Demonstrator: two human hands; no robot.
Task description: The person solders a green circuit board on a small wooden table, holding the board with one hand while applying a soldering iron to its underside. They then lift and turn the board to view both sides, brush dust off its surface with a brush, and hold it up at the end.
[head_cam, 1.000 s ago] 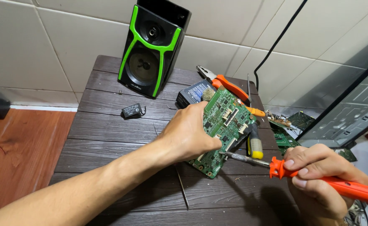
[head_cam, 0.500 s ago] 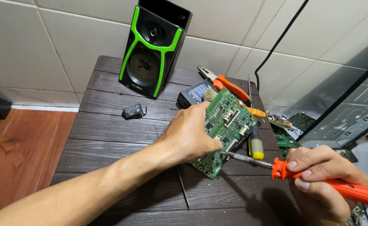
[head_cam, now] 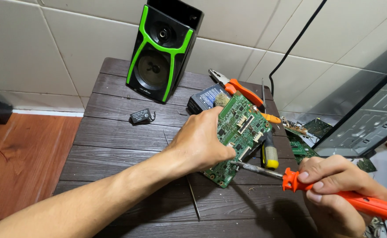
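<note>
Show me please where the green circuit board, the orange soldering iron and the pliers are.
green circuit board (head_cam: 242, 128): head view, middle of its component face.
orange soldering iron (head_cam: 369, 206): head view, on its handle.
pliers (head_cam: 242, 90): head view, on the orange grip.

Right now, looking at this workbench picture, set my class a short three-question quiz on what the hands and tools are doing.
1. True or false: the left hand holds the green circuit board tilted up off the table.
2. Which tool is in the right hand? A. pliers B. orange-handled soldering iron C. yellow screwdriver
3. Fill in: behind the board, against the tiled wall, stands a black and green ____.

Key: 1 true. 2 B; its tip meets the board's lower edge. 3 speaker.
</note>
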